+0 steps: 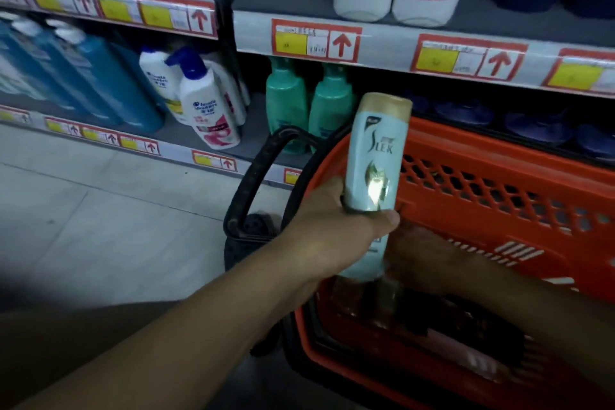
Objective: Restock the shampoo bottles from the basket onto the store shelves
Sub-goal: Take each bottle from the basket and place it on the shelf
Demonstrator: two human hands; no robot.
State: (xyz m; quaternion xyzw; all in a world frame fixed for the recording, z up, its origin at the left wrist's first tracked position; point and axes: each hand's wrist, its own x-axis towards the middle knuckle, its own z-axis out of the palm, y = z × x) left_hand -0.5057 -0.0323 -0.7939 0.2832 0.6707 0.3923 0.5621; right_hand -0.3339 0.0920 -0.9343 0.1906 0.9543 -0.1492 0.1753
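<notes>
Pale-blue plastic with a gold cap: the shampoo bottle (pixel 376 170) stands nearly upright in the head view, its lower body wrapped by the left hand (pixel 332 233), whose fingers (pixel 387 219) close snugly round it, thumb side toward the shelves. Just below and right of those fingers, the right hand (pixel 429 263) reaches into the orange basket (pixel 499 183); whether it grips anything I cannot tell, as shadow hides it. This looks like the pick-up step, bottle just clear of the basket. Next, carry it up past the fingers' far side to the lower shelf (pixel 256 140), beside the teal bottles (pixel 309 106).
</notes>
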